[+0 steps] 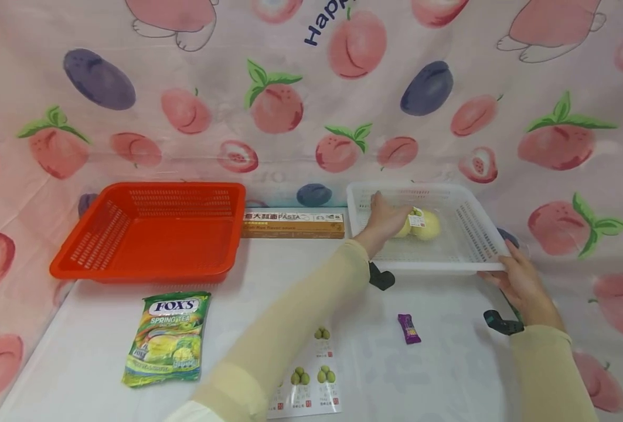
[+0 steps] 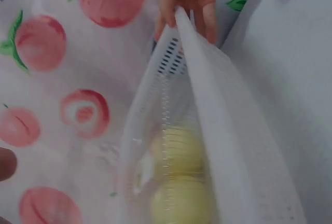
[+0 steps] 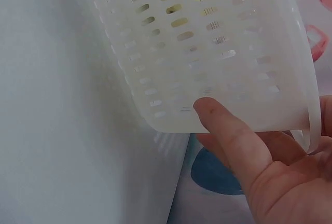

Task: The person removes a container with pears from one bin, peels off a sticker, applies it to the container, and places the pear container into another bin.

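Observation:
A white plastic basket [image 1: 424, 265] stands at the right rear of the table. Inside lies a pack of round yellow fruit [image 1: 426, 225] with a white label; the left wrist view shows two of the fruits [image 2: 179, 154]. My left hand [image 1: 384, 221] is over the basket's left part, beside the fruit, thumb and fingers spread apart. Only a fingertip [image 2: 6, 164] shows at the edge of the left wrist view. My right hand [image 1: 522, 284] grips the basket's front right corner, with the thumb [image 3: 228, 128] against the outer wall and the other fingers around the rim.
A red basket [image 1: 184, 240] stands at the left rear, with a pasta box [image 1: 292, 228] between the baskets. In front lie a green FOX'S candy bag [image 1: 169, 340], a small purple wrapped sweet [image 1: 408, 329] and a sticker sheet [image 1: 311, 387]. A fruit-print cloth [image 1: 290, 146] hangs behind.

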`<state>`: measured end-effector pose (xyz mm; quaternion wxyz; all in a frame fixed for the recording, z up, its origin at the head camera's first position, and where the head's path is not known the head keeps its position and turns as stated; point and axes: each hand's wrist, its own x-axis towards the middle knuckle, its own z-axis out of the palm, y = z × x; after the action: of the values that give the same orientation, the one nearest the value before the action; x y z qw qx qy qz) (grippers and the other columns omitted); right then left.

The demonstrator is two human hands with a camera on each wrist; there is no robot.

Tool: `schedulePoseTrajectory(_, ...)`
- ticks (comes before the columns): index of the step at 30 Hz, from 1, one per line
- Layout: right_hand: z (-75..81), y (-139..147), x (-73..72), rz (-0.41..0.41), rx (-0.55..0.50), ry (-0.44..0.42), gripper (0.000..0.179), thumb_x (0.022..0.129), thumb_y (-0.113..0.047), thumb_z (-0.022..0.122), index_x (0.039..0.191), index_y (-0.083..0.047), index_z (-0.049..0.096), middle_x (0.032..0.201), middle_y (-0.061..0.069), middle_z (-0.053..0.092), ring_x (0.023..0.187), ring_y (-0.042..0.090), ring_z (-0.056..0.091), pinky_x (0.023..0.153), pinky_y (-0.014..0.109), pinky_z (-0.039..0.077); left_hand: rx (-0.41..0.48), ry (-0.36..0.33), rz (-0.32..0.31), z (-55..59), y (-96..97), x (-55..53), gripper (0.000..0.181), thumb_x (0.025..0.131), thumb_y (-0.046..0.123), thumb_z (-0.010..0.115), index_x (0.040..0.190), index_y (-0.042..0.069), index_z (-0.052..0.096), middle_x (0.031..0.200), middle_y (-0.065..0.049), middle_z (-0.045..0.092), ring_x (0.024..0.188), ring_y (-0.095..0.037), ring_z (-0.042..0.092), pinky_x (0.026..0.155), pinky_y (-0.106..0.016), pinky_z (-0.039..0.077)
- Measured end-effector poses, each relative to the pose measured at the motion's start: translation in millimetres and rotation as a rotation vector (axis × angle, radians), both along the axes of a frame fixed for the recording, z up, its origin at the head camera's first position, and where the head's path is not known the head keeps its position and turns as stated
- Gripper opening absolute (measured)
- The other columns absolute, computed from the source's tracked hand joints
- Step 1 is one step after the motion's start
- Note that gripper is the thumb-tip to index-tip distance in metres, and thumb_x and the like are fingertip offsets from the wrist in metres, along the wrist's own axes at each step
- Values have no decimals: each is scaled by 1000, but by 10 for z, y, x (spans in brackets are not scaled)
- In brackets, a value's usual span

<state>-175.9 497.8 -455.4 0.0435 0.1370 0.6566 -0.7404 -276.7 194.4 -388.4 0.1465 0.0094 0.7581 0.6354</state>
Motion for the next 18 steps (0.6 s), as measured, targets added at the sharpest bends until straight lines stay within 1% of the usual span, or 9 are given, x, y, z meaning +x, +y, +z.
schedulePoseTrajectory(2, -3, 13, 4, -3, -22, -7, 67, 107, -27, 41, 154, -39, -5, 162, 3, -5, 141, 31, 17, 101, 49, 27, 36, 71, -16, 100, -65, 35, 87, 92, 41, 61, 158, 16, 10, 161, 1, 12, 144, -15, 16, 114, -32, 19)
schedulePoseTrajectory(4, -6, 32, 1, -12, -24, -18, 68, 106, -28, 43, 154, -41, -3, 163, 2, -5, 138, 28, 25, 101, 49, 27, 45, 121, -34, 194, -168, 64, 85, 92, 43, 61, 158, 18, 13, 160, 2, 18, 143, -15, 21, 113, -34, 23)
schedulePoseTrajectory(7, -7, 48, -24, -26, -16, -28, 69, 105, -29, 45, 154, -42, -1, 163, 1, -3, 138, 27, 27, 100, 50, 28, 44, 160, -62, 289, -393, 74, 82, 93, 46, 60, 157, 21, 16, 158, -1, 25, 141, -20, 26, 112, -41, 26)
schedulePoseTrajectory(9, -20, 62, -29, -19, 7, -10, 68, 106, -27, 42, 155, -39, -3, 163, 3, -3, 134, 24, 34, 98, 48, 34, 55, 161, -72, 319, -576, 64, 81, 93, 47, 59, 157, 22, 17, 158, -3, 25, 142, -22, 25, 113, -44, 25)
schedulePoseTrajectory(10, -28, 65, -28, -15, 24, 1, 67, 107, -26, 41, 155, -37, -5, 163, 5, -2, 134, 25, 34, 96, 47, 39, 62, 162, -76, 326, -678, 56, 80, 94, 47, 58, 158, 23, 16, 158, -3, 25, 142, -22, 24, 113, -45, 25)
schedulePoseTrajectory(12, -54, 71, -21, -11, 50, 25, 66, 108, -24, 37, 155, -34, -7, 162, 8, -2, 127, 20, 42, 90, 41, 49, 88, 171, -73, 322, -889, 29, 79, 95, 46, 58, 158, 23, 16, 159, -3, 23, 143, -22, 21, 113, -44, 23)
schedulePoseTrajectory(14, -82, 76, -16, -8, 100, 38, 64, 108, -23, 33, 155, -32, -10, 162, 12, -2, 122, 18, 46, 82, 33, 55, 116, 186, -76, 302, -1127, 5, 80, 96, 45, 58, 158, 22, 14, 160, 0, 18, 145, -20, 17, 114, -43, 20)
schedulePoseTrajectory(16, -101, 71, -25, -18, 139, 36, 63, 108, -25, 32, 155, -32, -10, 162, 13, -3, 127, 22, 43, 78, 28, 56, 142, 214, -65, 260, -1362, -24, 80, 97, 43, 57, 158, 20, 12, 161, 1, 15, 145, -18, 14, 115, -40, 19)
schedulePoseTrajectory(18, -107, 59, -41, -34, 164, 23, 63, 108, -28, 32, 155, -33, -9, 162, 13, -2, 136, 28, 35, 82, 29, 54, 172, 237, -43, 198, -1585, -30, 78, 98, 39, 57, 158, 17, 12, 161, 1, 14, 145, -18, 13, 115, -39, 18)
